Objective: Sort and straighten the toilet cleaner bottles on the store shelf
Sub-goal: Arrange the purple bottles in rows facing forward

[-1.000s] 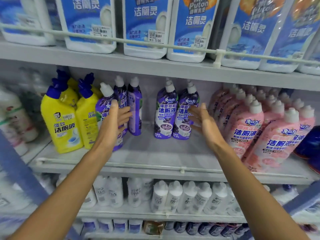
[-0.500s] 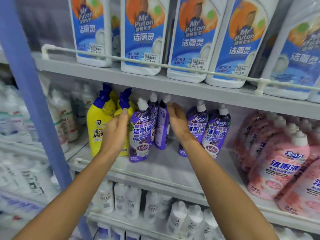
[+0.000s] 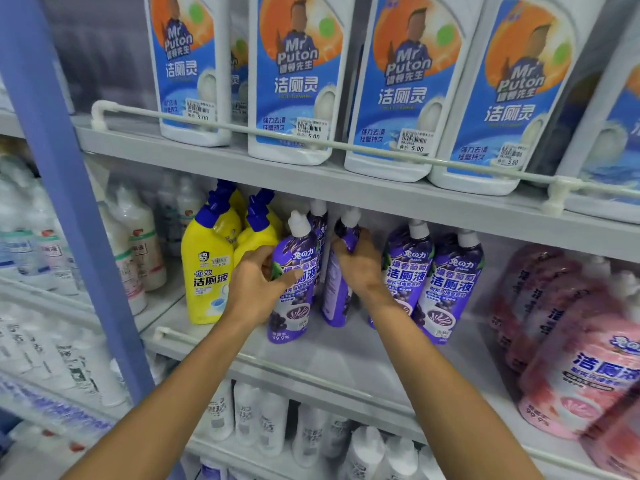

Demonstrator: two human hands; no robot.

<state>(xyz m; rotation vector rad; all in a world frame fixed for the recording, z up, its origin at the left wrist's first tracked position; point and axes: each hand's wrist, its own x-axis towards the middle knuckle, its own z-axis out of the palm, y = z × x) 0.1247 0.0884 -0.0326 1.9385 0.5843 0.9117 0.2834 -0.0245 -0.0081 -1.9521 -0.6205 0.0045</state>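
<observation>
In mid-frame, just right of the yellow plastic bottles with blue caps [image 3: 206, 271], your left hand [image 3: 254, 285] curls round a purple white-capped toilet cleaner bottle [image 3: 294, 317], thumb across its label. Beside it, your right hand [image 3: 358, 268] grips the shoulder of a second purple bottle [image 3: 334, 299], turned side-on on the grey middle shelf [image 3: 346, 358].

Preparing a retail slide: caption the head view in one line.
Left hand holds the front purple bottle; right hand grips the side-on purple bottle.

A shop aisle — metal shelves [image 3: 346, 188] w/ rail guards, rows of identical cleaner bottles [image 3: 294, 81], price stickers [image 3: 412, 142] marked 5.00.
</observation>
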